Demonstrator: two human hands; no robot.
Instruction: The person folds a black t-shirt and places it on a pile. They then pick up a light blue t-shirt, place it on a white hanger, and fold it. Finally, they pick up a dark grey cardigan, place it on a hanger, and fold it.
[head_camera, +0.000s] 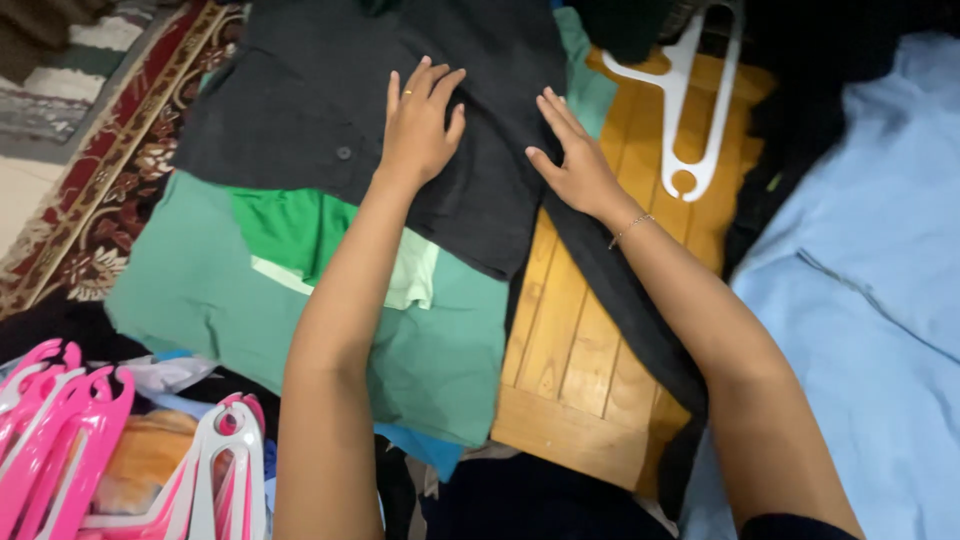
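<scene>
My left hand (418, 125) and right hand (573, 160) press flat, fingers spread, gripping nothing, on the half-folded dark shirt (310, 90); its sleeve (620, 290) is not yet folded.

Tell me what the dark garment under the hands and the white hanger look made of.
Dark garment: apparently woven cloth, matte charcoal, lying soft and flat with a sewn button. White hanger: likely moulded plastic, smooth with a slight sheen.

A wooden bench (575, 330) lies under and right of the hands; a red patterned rug (110, 190) covers the floor far left.
</scene>
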